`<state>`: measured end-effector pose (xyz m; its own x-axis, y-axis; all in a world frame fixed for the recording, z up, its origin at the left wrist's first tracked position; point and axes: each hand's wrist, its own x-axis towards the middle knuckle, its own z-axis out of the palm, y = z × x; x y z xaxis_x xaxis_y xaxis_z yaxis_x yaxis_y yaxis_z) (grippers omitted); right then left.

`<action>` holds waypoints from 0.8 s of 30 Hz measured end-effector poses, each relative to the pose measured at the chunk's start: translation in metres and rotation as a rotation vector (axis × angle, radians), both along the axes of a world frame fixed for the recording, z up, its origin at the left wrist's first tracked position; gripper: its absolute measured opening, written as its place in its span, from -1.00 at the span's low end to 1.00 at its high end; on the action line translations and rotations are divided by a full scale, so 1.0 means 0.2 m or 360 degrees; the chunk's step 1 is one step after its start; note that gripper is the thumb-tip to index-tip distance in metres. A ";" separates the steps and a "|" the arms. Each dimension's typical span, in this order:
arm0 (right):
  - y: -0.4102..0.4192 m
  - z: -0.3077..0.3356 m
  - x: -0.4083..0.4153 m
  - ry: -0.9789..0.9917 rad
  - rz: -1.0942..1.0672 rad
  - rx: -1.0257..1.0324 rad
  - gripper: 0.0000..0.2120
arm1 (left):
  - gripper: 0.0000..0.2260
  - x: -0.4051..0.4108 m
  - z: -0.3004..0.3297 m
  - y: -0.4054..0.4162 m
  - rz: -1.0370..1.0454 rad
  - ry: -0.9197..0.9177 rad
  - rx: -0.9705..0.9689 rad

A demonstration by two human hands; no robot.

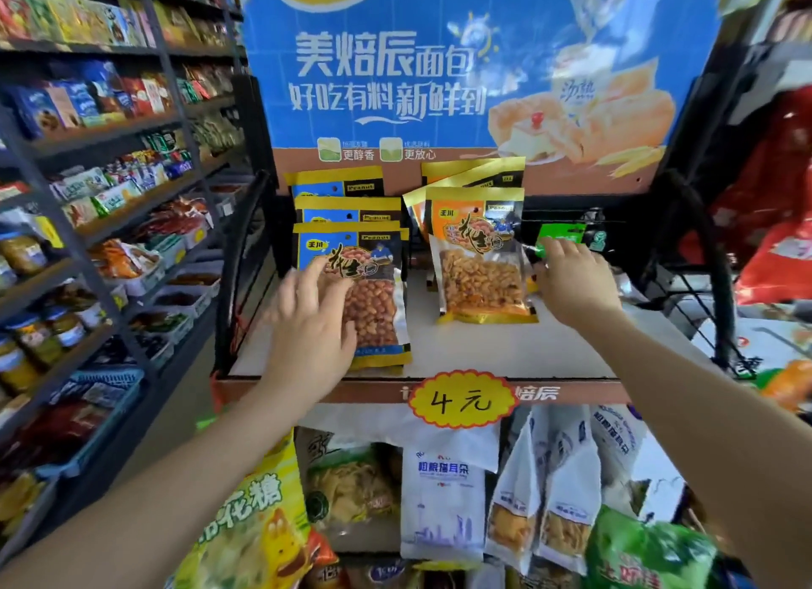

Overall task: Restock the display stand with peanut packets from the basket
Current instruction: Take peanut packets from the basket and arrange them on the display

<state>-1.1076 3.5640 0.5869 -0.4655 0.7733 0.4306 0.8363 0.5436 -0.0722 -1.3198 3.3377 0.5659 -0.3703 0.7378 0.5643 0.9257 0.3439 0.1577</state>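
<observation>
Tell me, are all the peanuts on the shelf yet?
Not yet. Blue peanut packets and orange peanut packets already stand in rows. The left hand presses the front blue packet; the right hand touches the front orange packet. Bare shelf remains; no basket is visible.

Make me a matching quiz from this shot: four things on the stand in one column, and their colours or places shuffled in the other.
1. left hand
2. right hand
3. price tag
4. green packet

A. yellow, on the shelf's front edge
B. on the blue packet
C. behind the right fingertips
D. beside the orange packet

Pairs: 1-B, 2-D, 3-A, 4-C
</observation>
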 end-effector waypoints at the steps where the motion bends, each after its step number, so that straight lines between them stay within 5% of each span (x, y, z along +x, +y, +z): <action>1: -0.04 0.02 0.04 0.0045 0.0006 0.0038 -0.63 | -0.72 0.04 0.01 0.02 -0.0183 0.0085 0.0038; 10: -0.54 -0.17 0.79 0.0393 -0.0127 0.0350 -0.71 | -0.73 0.91 -0.15 0.20 -0.1425 0.0130 -0.0142; 14: -0.75 -0.55 1.33 0.0325 -0.0543 -0.0042 -0.66 | -0.64 1.37 -0.46 0.25 -0.1762 -0.0028 -0.0620; 18: -1.05 -0.97 1.94 0.0303 -0.0946 -0.0540 -0.69 | -0.70 1.87 -0.83 0.24 -0.1746 -0.0075 -0.1141; 24: -1.58 -1.42 2.75 0.0585 -0.1542 -0.1182 -0.75 | -0.63 2.60 -1.33 0.07 -0.1772 0.0167 -0.1807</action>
